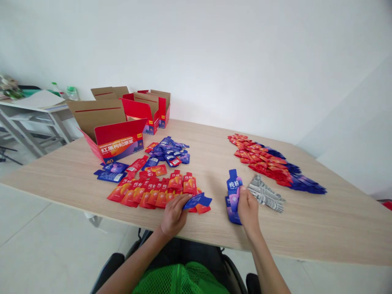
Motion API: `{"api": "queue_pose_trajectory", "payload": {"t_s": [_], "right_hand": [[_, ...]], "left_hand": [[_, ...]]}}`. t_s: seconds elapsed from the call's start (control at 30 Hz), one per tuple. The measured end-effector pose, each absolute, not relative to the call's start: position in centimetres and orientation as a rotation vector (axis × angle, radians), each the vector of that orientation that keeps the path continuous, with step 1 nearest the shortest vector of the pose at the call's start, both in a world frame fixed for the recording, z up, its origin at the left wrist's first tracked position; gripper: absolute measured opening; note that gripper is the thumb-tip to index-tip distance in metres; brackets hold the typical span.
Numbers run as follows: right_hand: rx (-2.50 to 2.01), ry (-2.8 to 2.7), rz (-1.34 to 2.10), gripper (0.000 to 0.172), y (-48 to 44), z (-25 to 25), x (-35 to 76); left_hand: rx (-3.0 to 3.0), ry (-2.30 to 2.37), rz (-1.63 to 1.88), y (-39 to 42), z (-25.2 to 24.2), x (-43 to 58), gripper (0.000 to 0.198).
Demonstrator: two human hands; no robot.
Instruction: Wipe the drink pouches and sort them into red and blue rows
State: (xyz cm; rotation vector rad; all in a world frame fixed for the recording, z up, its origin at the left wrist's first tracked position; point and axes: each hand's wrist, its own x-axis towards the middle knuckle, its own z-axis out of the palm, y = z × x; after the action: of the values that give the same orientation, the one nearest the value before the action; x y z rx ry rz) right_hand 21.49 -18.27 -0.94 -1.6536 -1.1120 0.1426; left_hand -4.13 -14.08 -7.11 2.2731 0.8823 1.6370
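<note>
Resting near the front edge of the wooden table (321, 228), the left hand (173, 215) is closed on a blue sachet (197, 201) beside the red sachet row (153, 190). A blue pouch stack (233, 196) is gripped by the right hand (248, 210), apparently thumb uppermost. Striped packets (266, 194) are seen just beside it.

Both forearms reach forward from the bottom edge, bare, angling slightly inward; left hand (174, 214) palm down, fingers curled in a pinch at the fingertips; right hand (247, 209) knuckles up, thumb and fingers closed in a grip.
</note>
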Motion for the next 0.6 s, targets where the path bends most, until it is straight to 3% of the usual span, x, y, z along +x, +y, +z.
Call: {"api": "queue_pose_trajectory", "payload": {"t_s": [0.2, 0.47, 0.6], "right_hand": [[-1.93, -1.289, 0.098, 0.049, -18.8, -3.0, 24.7], [-2.192, -1.548, 0.114, 0.024, -18.3, -4.3, 23.6], [-2.43, -1.508, -0.031, 0.025, -18.4, -3.9, 22.3]], "left_hand": [[1.932, 1.004, 1.568, -15.6, -8.2, -2.3, 0.023], [1.761, 1.108, 1.593, -15.3, -8.5, -2.2, 0.032], [1.714, 1.156, 1.577, -15.5, -8.0, -2.1, 0.036]]}}
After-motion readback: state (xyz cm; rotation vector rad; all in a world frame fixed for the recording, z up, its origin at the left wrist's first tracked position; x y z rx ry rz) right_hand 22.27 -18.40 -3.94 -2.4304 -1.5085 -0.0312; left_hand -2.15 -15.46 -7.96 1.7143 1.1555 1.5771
